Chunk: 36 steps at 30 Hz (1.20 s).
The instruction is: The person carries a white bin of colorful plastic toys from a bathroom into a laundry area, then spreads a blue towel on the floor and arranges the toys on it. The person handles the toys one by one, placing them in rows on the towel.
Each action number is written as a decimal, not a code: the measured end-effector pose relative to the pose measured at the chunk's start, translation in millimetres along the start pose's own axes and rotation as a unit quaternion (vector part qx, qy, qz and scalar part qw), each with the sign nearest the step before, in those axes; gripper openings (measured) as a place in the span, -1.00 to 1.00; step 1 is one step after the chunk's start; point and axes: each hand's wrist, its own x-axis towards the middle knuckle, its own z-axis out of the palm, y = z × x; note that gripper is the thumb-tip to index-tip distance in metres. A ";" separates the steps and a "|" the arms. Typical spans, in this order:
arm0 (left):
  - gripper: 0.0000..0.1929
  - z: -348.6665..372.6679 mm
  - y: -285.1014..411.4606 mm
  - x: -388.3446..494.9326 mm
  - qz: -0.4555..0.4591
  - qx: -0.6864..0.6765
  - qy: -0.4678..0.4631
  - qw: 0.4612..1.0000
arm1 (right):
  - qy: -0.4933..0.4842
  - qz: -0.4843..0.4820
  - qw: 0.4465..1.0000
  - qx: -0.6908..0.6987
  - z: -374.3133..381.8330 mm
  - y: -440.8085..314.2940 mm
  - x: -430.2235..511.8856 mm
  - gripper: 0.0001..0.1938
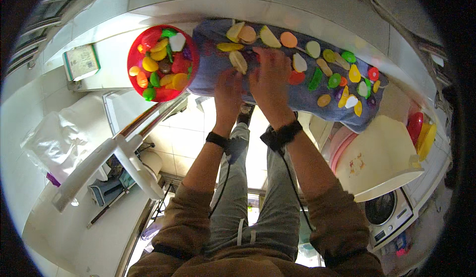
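Observation:
My left hand (228,95) is over the front part of a blue-grey towel (208,70), its fingertips at the lower end of a pale, elongated toy food half (238,62). Whether they grip it is unclear. To its right, my right hand (272,82) is bent over the towel, with a dark reddish piece partly hidden by the fingers. A yellow toy banana piece (230,47) lies just beyond the left fingertips. Beside the right hand are a white pear-shaped half (299,62) and a red piece (296,77). A red bowl (131,72) full of plastic toy fruit and vegetables stands left of the towel.
Several toy food halves, among them a green piece (315,78) and a yellow pear half (354,73), are spread across the towel's right side. A cream plastic basin (375,161) leans at the right. At the left are a small box (81,62) and a white-and-metal handle (89,169).

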 end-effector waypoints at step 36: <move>-0.49 -48.7 89.8 -39.1 0.066 -0.073 -0.041 0.994 | -0.243 0.299 0.515 0.766 -34.7 -42.0 -8.2 -0.60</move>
